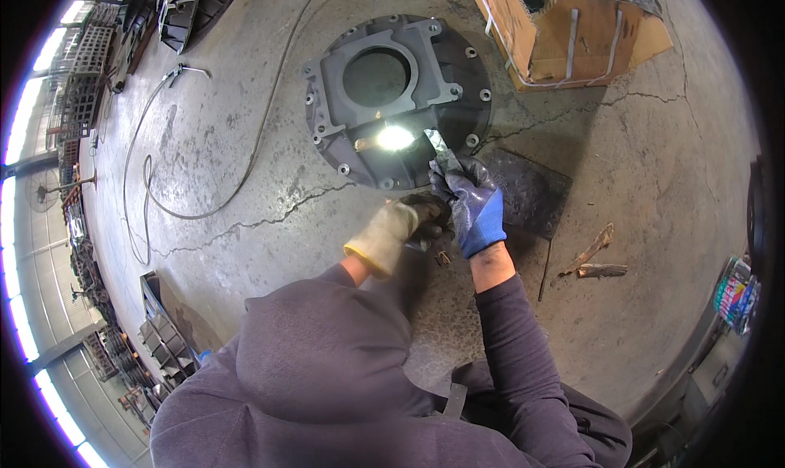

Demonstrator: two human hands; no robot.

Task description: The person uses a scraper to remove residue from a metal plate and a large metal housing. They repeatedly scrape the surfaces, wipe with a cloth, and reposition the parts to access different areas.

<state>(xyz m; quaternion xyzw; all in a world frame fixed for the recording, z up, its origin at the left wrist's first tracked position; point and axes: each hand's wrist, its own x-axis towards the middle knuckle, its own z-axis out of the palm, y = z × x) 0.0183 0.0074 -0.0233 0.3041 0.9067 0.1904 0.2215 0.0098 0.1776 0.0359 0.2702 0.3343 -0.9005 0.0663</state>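
On the concrete floor lies a large round grey metal casting (441,59) with a raised square frame around a big round opening and bolt holes along its rim. My right hand (474,202), in a blue glove with a dark coated palm, grips a flat silvery strip (437,143) whose end reaches over the casting's near edge. My left hand (401,229), in a cream glove with a yellow cuff and darkened fingers, is closed just short of the casting. Whatever its curled fingers hold is hidden. A glaring bright spot (395,137) covers part of the casting's near side, beside a brownish piece (368,143).
A dark flat plate (531,191) lies right of my right hand, with broken wood pieces (601,269) beyond it. An open cardboard box (580,42) stands far right. A hose with a nozzle (174,74) loops across the left floor. A colourful can (733,292) sits at the right edge.
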